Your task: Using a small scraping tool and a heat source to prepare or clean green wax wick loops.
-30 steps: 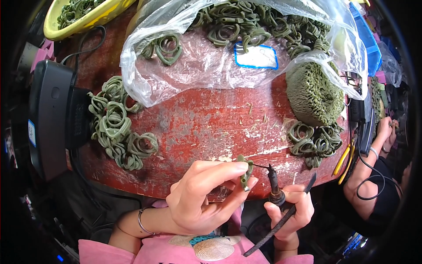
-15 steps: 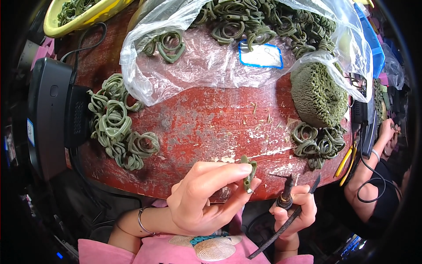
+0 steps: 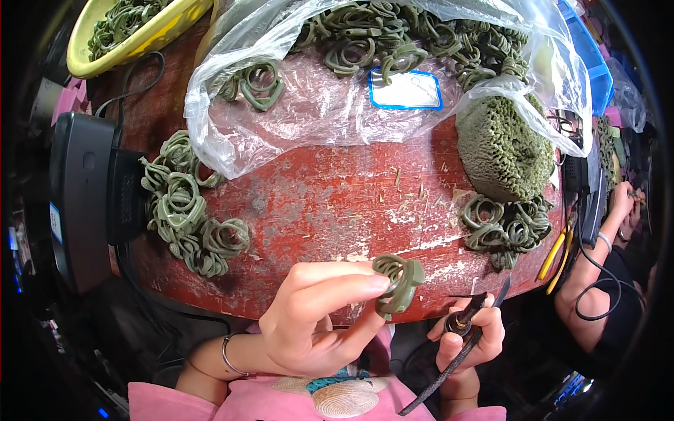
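Observation:
My left hand point(image 3: 316, 319) pinches a dark green, wax-like ring point(image 3: 398, 286) between thumb and fingers, above the table's near edge. The ring faces me at an angle, so its openwork band and flat raised top show. To its right, my right hand point(image 3: 474, 337) is closed around two tools. One is a dark pen-like tool point(image 3: 460, 323) with a thin pointed tip toward the ring. The other is a slim knife point(image 3: 449, 369) with a wrapped handle, its blade sticking up past my fingers. Ring and tool tip are apart.
Green ring piles lie at left point(image 3: 184, 203) and right point(image 3: 509, 228). A clear plastic bag point(image 3: 246, 144) holds more, beside a rough green block point(image 3: 498, 151). Around them are a black device point(image 3: 81, 203), yellow basket point(image 3: 84, 59), yellow-handled pliers point(image 3: 554, 256) and another person's arm point(image 3: 597, 266).
My left hand has turned the ring from edge-on to an angled view of its band. The pen-like tool has tilted further over to the right in my right hand.

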Demonstrator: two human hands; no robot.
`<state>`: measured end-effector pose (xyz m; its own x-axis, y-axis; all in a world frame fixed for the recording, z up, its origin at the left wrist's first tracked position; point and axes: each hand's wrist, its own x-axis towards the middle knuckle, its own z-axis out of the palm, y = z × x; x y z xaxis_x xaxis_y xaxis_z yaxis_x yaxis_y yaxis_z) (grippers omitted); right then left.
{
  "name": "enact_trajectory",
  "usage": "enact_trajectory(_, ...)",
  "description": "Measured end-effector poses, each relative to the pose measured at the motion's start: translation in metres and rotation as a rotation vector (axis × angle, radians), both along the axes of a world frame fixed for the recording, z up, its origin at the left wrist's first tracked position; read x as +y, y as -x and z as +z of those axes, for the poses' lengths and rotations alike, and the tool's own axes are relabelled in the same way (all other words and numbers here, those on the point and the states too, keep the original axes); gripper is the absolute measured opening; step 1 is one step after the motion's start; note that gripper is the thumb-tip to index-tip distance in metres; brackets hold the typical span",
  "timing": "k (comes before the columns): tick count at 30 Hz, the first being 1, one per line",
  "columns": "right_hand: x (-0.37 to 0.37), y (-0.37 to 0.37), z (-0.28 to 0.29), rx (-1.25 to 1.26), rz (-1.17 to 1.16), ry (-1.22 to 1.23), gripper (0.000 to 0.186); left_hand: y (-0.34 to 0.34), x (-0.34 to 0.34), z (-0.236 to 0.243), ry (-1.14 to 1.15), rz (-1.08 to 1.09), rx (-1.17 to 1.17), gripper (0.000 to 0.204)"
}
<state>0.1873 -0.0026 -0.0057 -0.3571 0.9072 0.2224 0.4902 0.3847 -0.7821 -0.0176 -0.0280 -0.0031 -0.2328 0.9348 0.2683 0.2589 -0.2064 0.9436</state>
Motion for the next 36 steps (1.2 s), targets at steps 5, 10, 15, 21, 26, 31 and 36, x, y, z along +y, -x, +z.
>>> enact_trajectory(5, -0.003, -0.001, -0.004, 0.034, -0.030, 0.019, 0.042, 0.002, 0.003, 0.001, 0.015, -0.052, -0.042, 0.040)
enact_trajectory(10, -0.004, 0.007, 0.001, -0.117, -0.109, 0.056, 0.050, -0.006, 0.006, -0.002, -0.088, 0.115, -0.364, 0.036)
enact_trajectory(15, -0.002, 0.011, 0.003, -0.083, -0.116, 0.065, 0.050, -0.002, 0.004, -0.003, -0.045, 0.089, -0.312, 0.036)
enact_trajectory(21, -0.002, 0.004, -0.009, 0.064, -0.094, -0.052, 0.046, -0.002, 0.003, -0.003, -0.073, 0.088, -0.246, 0.039)
enact_trajectory(26, -0.010, 0.006, -0.008, 0.162, -0.185, 0.106, 0.044, 0.000, 0.004, -0.004, -0.109, 0.060, -0.190, 0.036)
enact_trajectory(31, -0.009, 0.021, 0.003, 0.251, -0.149, 0.173, 0.048, -0.003, 0.008, -0.001, -0.031, 0.049, -0.462, 0.026)
enact_trajectory(36, 0.000, 0.041, 0.016, 0.429, -0.123, 0.289, 0.060, -0.004, 0.010, 0.006, 0.080, -0.046, -0.691, 0.022)
